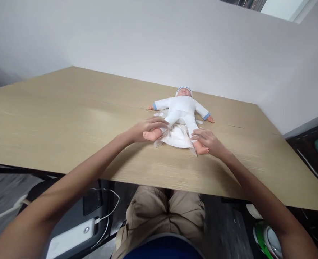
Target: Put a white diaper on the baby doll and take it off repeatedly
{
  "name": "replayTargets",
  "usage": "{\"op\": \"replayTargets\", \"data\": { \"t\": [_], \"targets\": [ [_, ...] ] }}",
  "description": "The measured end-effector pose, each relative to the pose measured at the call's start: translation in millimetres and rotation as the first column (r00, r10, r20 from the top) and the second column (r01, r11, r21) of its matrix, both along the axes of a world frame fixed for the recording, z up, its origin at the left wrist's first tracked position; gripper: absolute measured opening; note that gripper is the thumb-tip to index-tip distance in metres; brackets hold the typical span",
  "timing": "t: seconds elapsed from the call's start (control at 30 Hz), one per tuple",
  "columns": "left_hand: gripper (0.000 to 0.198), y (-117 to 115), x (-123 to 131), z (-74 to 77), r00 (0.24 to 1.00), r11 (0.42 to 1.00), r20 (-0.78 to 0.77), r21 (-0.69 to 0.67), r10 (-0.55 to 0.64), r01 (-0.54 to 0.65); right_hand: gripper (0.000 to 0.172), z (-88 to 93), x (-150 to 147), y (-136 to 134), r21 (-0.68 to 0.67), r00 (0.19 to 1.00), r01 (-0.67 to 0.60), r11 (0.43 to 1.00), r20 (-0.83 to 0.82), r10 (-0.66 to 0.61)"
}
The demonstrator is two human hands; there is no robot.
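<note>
A baby doll [181, 105] in a white suit with blue cuffs lies on its back on the table, arms spread and legs apart towards me. Under its hips and between its legs is an unfolded white diaper [178, 137]. My left hand [151, 127] is curled over the doll's leg on the left, just above the bare foot [152, 135]. Around the other leg, my right hand [207, 139] has its fingers laid over the shin. The undersides of both grips are hidden.
The wooden table [67, 118] meets a pale wall [148, 39] behind. Below its front edge, a white power bank [69, 239] with a cable lies on a dark seat [67, 219] at left. Round containers [268, 237] stand below at right.
</note>
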State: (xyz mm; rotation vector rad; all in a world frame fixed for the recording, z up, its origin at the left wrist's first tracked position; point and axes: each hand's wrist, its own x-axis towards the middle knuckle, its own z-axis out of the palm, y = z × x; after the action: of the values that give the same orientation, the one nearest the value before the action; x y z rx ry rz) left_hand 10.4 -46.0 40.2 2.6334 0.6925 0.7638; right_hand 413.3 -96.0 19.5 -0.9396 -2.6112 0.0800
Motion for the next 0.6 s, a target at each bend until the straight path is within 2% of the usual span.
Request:
{"op": "replayTargets", "data": {
  "t": [0.1,0.2,0.3,0.4,0.5,0.6],
  "targets": [
    [0.037,1,-5,-25.6,0.999,0.998,-0.033,0.051,-0.039,0.041,0.045,-9.7,2,0,-0.017,0.999,0.032,0.999,0.01,-0.032],
    [0.041,2,-6,-33.8,0.997,0.998,-0.069,0.065,-0.02,0.024,0.045,-13.7,1,-2,-0.022,0.999,0.037,0.999,0.009,-0.037],
    [0.05,0,-7,-27.5,0.996,0.999,-0.084,0.016,-0.027,0.028,0.047,-14.9,4,-3,-0.054,0.999,0.026,0.998,-0.023,-0.028],
    [0.051,0,-10,-17.4,0.995,0.996,-0.074,-0.067,-0.068,0.063,0.055,-13.4,12,-4,-0.159,0.997,0.017,0.987,-0.067,-0.028],
    [0.048,-1,-11,-10.4,0.993,0.988,-0.085,-0.14,-0.081,0.069,0.064,-6.7,15,-6,-0.259,0.994,-0.004,0.966,-0.11,-0.026],
    [0.046,-7,-7,-7.9,0.992,0.986,-0.115,-0.166,-0.04,0.021,0.059,4.1,4,-16,-0.298,0.986,0.007,0.954,-0.154,-0.056]
  ]
}}
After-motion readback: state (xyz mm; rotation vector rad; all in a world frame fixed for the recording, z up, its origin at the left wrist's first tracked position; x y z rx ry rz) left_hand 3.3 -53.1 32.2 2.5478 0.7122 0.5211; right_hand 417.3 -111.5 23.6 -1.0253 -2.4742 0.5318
